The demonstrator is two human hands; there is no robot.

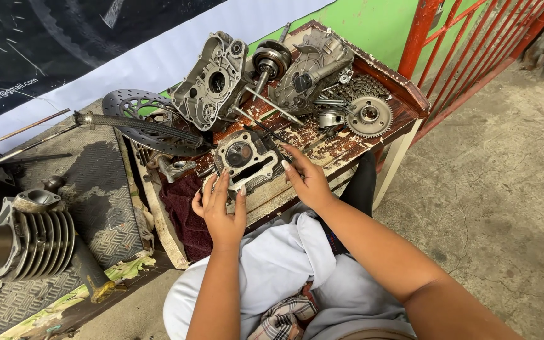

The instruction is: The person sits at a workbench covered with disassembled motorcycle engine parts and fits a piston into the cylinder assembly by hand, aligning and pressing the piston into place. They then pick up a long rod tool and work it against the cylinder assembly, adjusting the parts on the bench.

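A grey metal cylinder head [244, 160] with a round port stands on the worn wooden table [404, 85] near its front edge. My left hand [220, 211] touches its lower left side with fingers spread. My right hand [308, 179] rests against its right side, fingertips on the casting. Neither hand lifts it; both steady it from the sides.
Behind it lie a crankcase half [212, 82], a crankshaft [271, 61], another engine cover [313, 66], a sprocket gear [368, 116] and a brake disc [140, 119]. A dark red rag [184, 211] lies at the left. A finned cylinder [29, 242] sits on the rubber mat at far left.
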